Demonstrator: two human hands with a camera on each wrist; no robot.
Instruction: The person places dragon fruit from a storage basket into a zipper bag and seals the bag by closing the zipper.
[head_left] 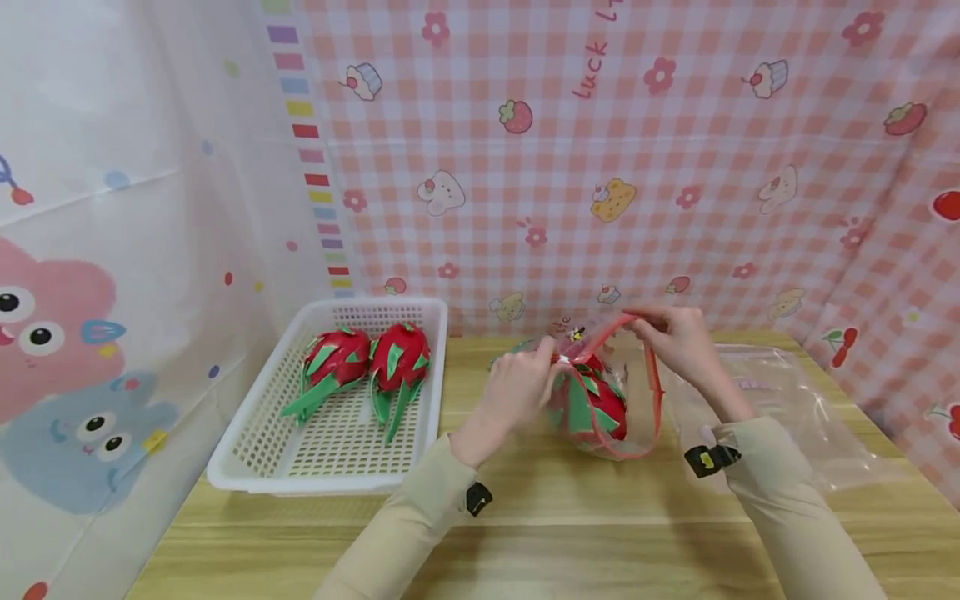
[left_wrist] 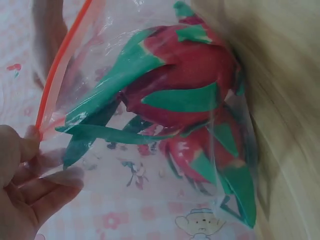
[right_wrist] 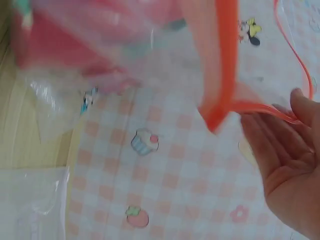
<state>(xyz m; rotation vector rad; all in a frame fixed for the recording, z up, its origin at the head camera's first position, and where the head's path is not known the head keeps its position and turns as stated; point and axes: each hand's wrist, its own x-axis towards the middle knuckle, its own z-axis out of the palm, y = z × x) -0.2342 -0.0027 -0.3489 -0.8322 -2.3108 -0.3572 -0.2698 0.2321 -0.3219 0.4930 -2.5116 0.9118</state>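
Note:
A clear zip bag (head_left: 622, 454) with a red zip edge stands on the table with its mouth spread. My left hand (head_left: 513, 387) pinches the left side of that edge, and my right hand (head_left: 686, 342) pinches the far right side. The right wrist view shows the right thumb and fingers on the red strip (right_wrist: 265, 107). Inside the bag lies a red dragon fruit (left_wrist: 185, 70) with long green leaves. A second dragon fruit (left_wrist: 232, 142) is pressed beside it, partly hidden behind the first.
To the left stands a white plastic basket (head_left: 326, 462) holding two more dragon fruits (head_left: 401, 358). A flat clear bag (head_left: 795, 408) lies on the wooden table (head_left: 570, 542) at the right, behind the right forearm. A pink checked cloth (head_left: 480, 225) hangs right behind the table.

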